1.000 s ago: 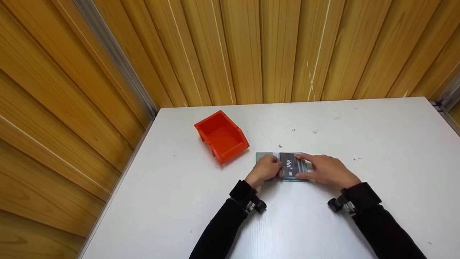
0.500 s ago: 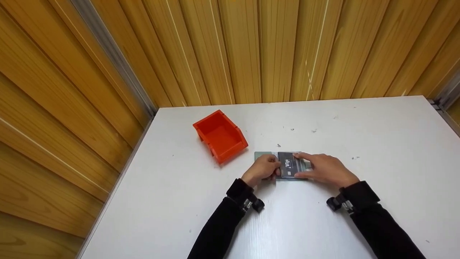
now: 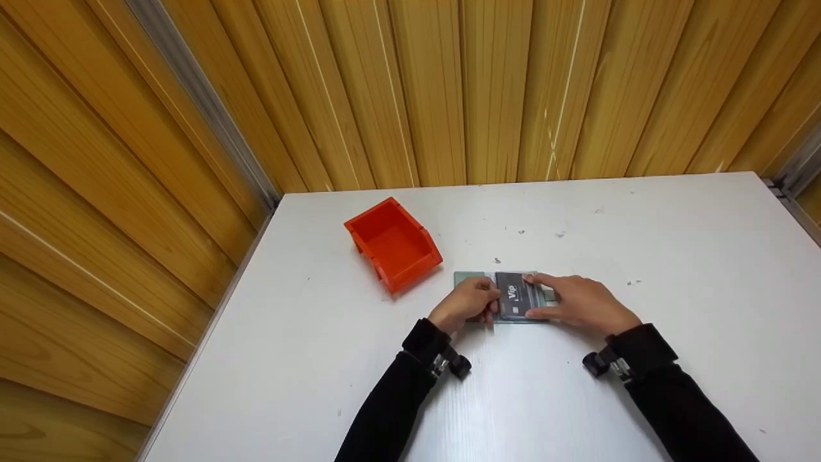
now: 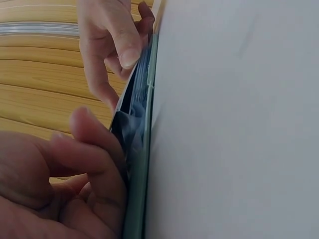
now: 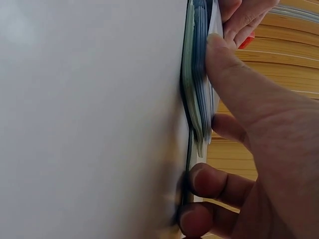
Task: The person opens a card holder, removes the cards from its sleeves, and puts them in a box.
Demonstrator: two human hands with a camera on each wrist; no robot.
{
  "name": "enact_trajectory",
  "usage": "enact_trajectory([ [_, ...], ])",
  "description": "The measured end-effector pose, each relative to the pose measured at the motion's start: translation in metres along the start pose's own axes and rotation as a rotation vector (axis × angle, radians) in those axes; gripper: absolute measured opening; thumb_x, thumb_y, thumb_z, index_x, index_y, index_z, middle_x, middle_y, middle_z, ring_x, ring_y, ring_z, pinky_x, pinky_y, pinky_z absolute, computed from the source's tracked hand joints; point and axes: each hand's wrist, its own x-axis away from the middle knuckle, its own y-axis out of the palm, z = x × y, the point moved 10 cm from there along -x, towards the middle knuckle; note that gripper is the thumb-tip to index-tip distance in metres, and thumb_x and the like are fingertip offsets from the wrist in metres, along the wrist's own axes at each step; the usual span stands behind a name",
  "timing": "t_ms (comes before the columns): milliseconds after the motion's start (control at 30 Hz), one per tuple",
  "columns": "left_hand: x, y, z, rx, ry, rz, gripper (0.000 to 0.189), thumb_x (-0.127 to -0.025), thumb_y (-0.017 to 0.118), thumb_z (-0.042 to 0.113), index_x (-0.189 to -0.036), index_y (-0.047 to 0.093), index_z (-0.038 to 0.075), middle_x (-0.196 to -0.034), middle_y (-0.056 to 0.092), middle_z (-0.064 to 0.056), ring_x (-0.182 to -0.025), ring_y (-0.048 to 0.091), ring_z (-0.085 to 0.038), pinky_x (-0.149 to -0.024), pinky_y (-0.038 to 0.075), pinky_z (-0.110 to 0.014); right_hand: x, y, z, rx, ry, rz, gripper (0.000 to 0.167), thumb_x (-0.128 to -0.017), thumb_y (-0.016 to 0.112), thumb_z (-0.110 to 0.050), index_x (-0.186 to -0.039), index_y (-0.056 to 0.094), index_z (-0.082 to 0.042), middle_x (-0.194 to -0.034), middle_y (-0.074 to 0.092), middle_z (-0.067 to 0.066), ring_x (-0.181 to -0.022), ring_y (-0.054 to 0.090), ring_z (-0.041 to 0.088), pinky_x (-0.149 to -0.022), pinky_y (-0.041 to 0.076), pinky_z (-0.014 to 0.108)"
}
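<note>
A green card holder [image 3: 468, 277] with clear plastic sleeves lies spread on the white table. On its sleeves sits a dark card [image 3: 511, 295] marked "Vip". My left hand [image 3: 467, 300] has its fingers curled at the card's left edge and pinches it there. From the other side my right hand [image 3: 587, 303] grips the sleeves, thumb at the near edge and index finger at the far edge. The left wrist view shows the sleeves fanned a little above the green cover [image 4: 137, 204]. Edge-on in the right wrist view, the stacked sleeves [image 5: 200, 74] lie beside my right thumb.
An orange-red open bin [image 3: 394, 247] stands on the table [image 3: 321, 359], behind and left of the card holder. Wood-patterned panels [image 3: 436, 90] rise behind the table and along its left side. Both wrists carry black straps with small cameras.
The left fingers have shifted slightly at the card's left edge. The right hand keeps its grip, and the card holder and bin stay in place.
</note>
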Motion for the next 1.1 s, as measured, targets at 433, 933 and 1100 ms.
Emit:
enact_trajectory([
  [433, 0.0002, -0.0019, -0.0045, 0.042, -0.015, -0.012, 0.02, -0.104, 0.055, 0.008, -0.084, 0.058, 0.01, -0.067, 0.054, 0.0, -0.048, 0.051, -0.009, -0.046, 0.04, -0.019, -0.0017, 0.0041, 0.0016, -0.015, 0.018, -0.028, 0.081, -0.087, 0.072, -0.064, -0.153, 0.052, -0.021, -0.131, 0.067, 0.028, -0.099, 0.064, 0.03, -0.087, 0.053, 0.055],
  [933, -0.003, -0.0012, -0.0026, 0.042, 0.0, -0.025, 0.022, -0.103, 0.054, 0.006, -0.081, 0.055, 0.01, -0.066, 0.052, 0.0, -0.049, 0.051, -0.009, -0.048, 0.042, -0.018, -0.0027, 0.002, 0.0044, -0.036, 0.013, -0.031, 0.08, -0.086, 0.075, -0.061, -0.152, 0.053, -0.022, -0.109, 0.071, 0.015, -0.085, 0.053, 0.024, -0.079, 0.048, 0.044],
  [1100, -0.0039, -0.0018, -0.0041, 0.059, -0.019, -0.033, 0.022, -0.103, 0.052, 0.005, -0.083, 0.057, 0.009, -0.067, 0.052, -0.001, -0.05, 0.053, -0.009, -0.049, 0.043, -0.018, -0.0023, 0.0018, 0.0043, -0.049, 0.009, -0.034, 0.079, -0.086, 0.076, -0.06, -0.152, 0.053, -0.022, -0.103, 0.071, 0.011, -0.084, 0.051, 0.023, -0.078, 0.045, 0.04],
])
